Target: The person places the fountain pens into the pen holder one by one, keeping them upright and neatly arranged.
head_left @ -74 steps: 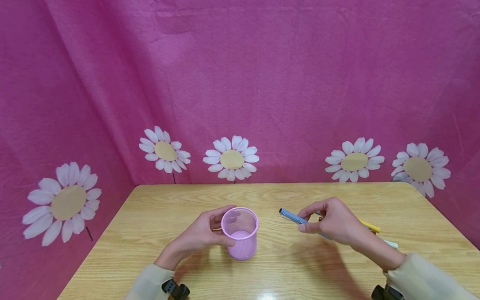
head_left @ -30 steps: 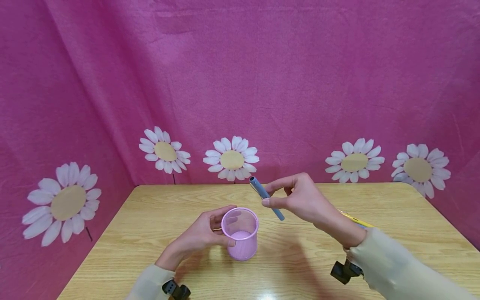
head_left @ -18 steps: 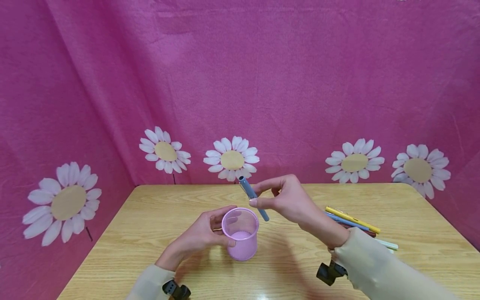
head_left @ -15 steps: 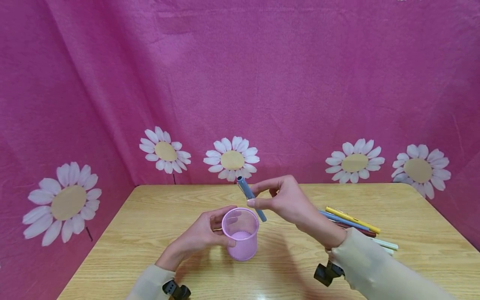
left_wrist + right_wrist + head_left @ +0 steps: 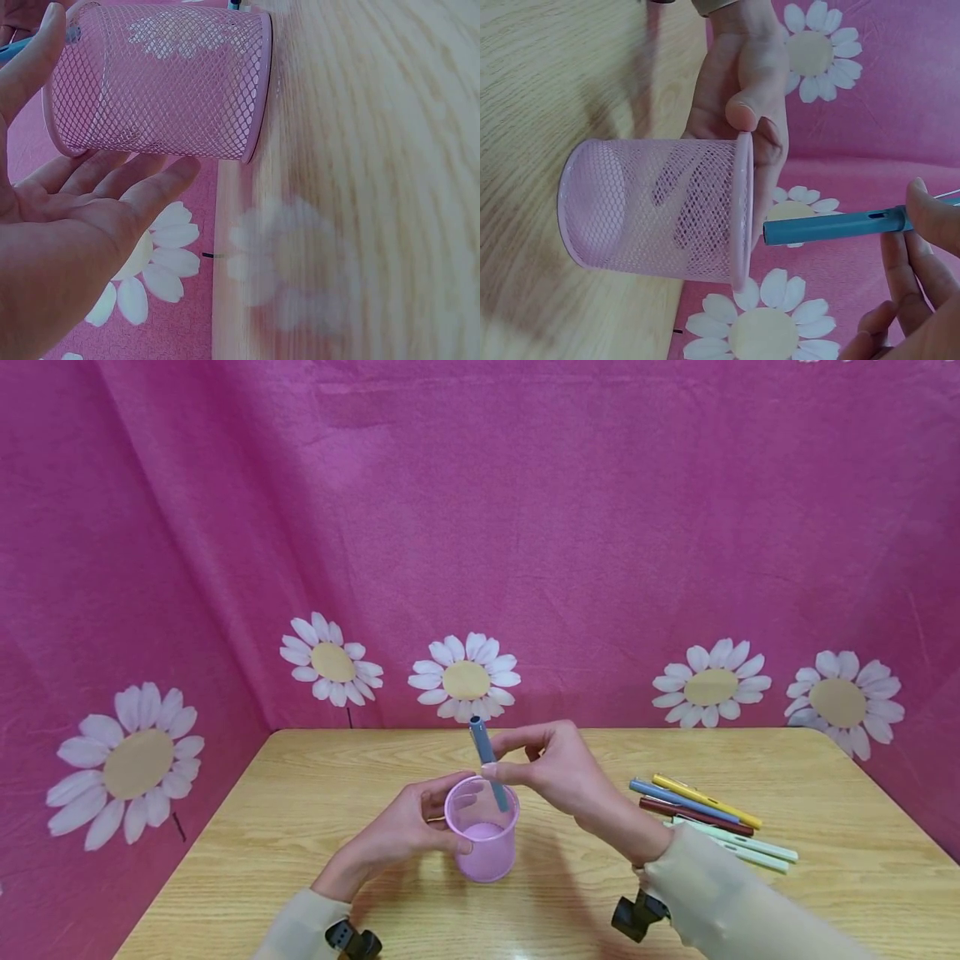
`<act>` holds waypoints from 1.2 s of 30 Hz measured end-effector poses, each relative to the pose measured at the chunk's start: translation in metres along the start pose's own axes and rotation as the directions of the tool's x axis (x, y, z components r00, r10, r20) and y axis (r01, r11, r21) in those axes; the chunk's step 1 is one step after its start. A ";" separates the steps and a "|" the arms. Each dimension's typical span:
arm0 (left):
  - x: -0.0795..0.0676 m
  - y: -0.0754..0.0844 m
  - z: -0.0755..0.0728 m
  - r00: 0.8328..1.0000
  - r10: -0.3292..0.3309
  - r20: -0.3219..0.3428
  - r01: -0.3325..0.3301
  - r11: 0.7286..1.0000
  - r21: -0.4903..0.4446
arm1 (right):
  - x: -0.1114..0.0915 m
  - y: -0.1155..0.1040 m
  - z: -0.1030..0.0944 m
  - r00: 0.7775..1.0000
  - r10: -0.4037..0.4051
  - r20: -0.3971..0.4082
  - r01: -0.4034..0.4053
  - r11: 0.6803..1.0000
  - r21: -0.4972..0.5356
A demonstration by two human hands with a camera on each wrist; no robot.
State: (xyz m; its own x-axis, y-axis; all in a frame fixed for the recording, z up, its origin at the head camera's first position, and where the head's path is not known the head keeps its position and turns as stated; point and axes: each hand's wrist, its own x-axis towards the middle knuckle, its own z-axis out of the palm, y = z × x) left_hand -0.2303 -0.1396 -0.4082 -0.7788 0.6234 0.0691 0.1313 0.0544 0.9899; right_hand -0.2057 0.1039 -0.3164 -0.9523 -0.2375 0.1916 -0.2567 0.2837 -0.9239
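A pink mesh pen holder (image 5: 486, 862) stands upright on the wooden table. My left hand (image 5: 405, 823) holds it from the left, thumb at the near side by the rim and fingers behind; in the left wrist view those fingers lie along the mesh wall (image 5: 165, 90). Between thumb and fingertips my right hand (image 5: 566, 772) pinches a blue-grey capped pen (image 5: 482, 739). The pen leans steeply above the holder, and its lower end overlaps the opening in the head view. In the right wrist view the teal-looking barrel (image 5: 825, 228) points at the rim, just outside it.
Several pens lie on the table at the right: a yellow pen (image 5: 705, 800), a blue pen (image 5: 678, 798), a dark red pen (image 5: 693, 816) and pale green ones (image 5: 757, 846). A pink cloth (image 5: 480, 527) with daisies hangs behind the table (image 5: 315, 777).
My right hand has carried the pen leftward from the pens at the right to over the holder, and the pen has turned steeper. My left hand and the holder have stayed put.
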 end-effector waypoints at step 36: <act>-0.002 -0.002 -0.001 1.000 -0.005 -0.015 0.005 1.000 0.029 | 0.004 0.043 0.027 0.999 -0.032 0.041 0.030 0.998 0.054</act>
State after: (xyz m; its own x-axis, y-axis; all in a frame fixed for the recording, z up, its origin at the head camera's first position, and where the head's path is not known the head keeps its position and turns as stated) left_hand -0.2295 -0.1415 -0.4100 -0.7887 0.6112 0.0660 0.1449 0.0805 0.9862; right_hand -0.2164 0.0899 -0.3639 -0.9360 -0.2841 0.2079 -0.2760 0.2257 -0.9343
